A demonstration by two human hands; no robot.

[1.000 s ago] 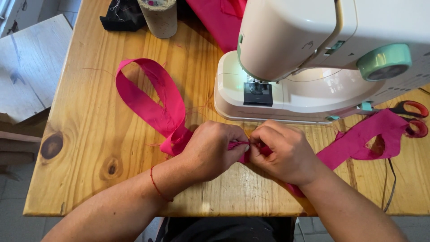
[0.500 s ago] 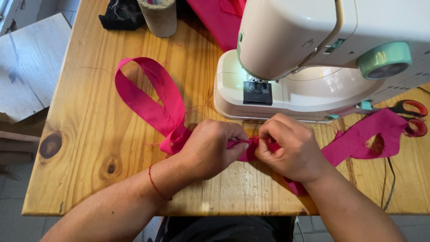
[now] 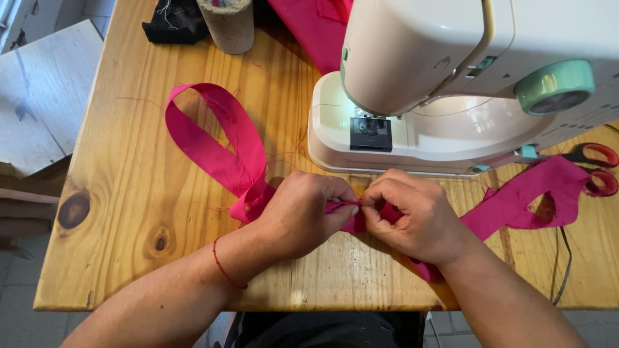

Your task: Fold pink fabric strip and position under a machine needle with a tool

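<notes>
At the near middle of the table, I see my left hand (image 3: 303,216) and my right hand (image 3: 412,219) meeting, knuckles almost touching. Both are clenched on the long magenta fabric strip (image 3: 216,151): the fingertips of each hand pinch a small fold of it between them, just in front of the machine. I cannot tell how the fold is shaped, because the fingers cover it.

From the left hand the strip runs to the far left and makes one big open loop that lies flat on the light wooden table (image 3: 129,212). From under the right hand it goes to the right, where it bunches up and lies over the scissors with red-orange handles (image 3: 596,167) near the right edge.

Just beyond my hands stands the cream sewing machine with a mint-green handwheel (image 3: 451,84); its needle area is lit.

Farther away, at the far side of the table, I see a folded piece of the same magenta cloth (image 3: 316,26), a cylinder wrapped in beige cord (image 3: 227,26) and a small pile of black cloth (image 3: 171,22) to its left.
</notes>
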